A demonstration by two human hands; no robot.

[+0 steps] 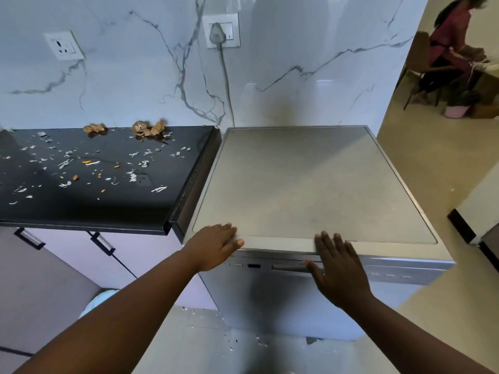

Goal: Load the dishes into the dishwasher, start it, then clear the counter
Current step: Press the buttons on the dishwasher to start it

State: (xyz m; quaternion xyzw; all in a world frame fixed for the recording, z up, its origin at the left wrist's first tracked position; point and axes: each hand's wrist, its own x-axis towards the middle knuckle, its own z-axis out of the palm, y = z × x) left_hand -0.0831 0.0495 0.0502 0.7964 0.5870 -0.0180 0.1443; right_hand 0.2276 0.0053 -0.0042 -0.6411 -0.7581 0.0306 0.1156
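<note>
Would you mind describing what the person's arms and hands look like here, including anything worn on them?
Both forearms are bare, with no sleeves in view. The left hand and right hand wear no gloves, and no rings, watch or bracelets show. The fingernails look short and unpainted.

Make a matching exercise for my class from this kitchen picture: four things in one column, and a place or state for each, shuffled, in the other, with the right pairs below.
Column one:
1. left hand
2. right hand
3. food scraps
4. power cord

Column two:
A. scattered across the black counter
B. runs down the marble wall from a socket
C. flat on the front left corner of the dishwasher top
D. open, fingers straight, over the front edge by the door handle

Pairs: 1-C, 2-D, 3-A, 4-B
</note>
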